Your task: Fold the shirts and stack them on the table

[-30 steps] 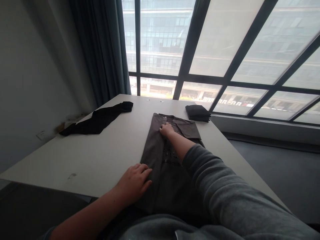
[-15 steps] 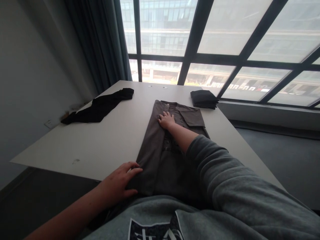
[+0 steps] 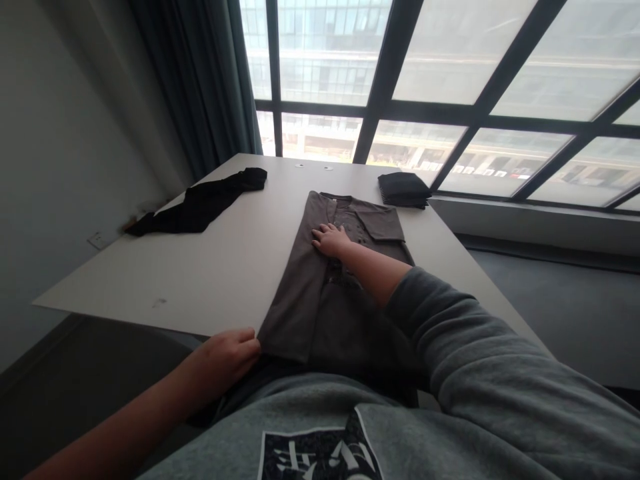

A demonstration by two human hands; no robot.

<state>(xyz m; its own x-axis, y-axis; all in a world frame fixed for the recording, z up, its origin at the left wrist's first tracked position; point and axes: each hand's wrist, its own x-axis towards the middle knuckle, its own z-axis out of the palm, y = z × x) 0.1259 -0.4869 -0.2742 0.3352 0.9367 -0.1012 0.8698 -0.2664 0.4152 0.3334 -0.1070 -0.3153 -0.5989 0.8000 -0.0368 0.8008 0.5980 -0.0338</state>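
A dark grey-brown T-shirt (image 3: 295,287) lies on the white table, its left side folded inward and a sleeve folded over at the upper right. At the shirt's near left corner, my left hand (image 3: 233,353) is closed, fingers pinching the hem. My right hand (image 3: 330,239) rests on the upper chest area with its fingers spread flat over the folded edge. Part of the shirt's dark print is covered by my right forearm.
Toward the far left of the white table (image 3: 200,267) lies a crumpled black garment (image 3: 200,203). A stack of folded dark cloth (image 3: 404,189) sits near the far right edge. Behind the table stand large windows and a curtain (image 3: 205,80).
My left hand has gone from fingers apart on the shirt's edge to closed on its near corner, shifting slightly left. The right hand has slid a little toward me while staying flat.
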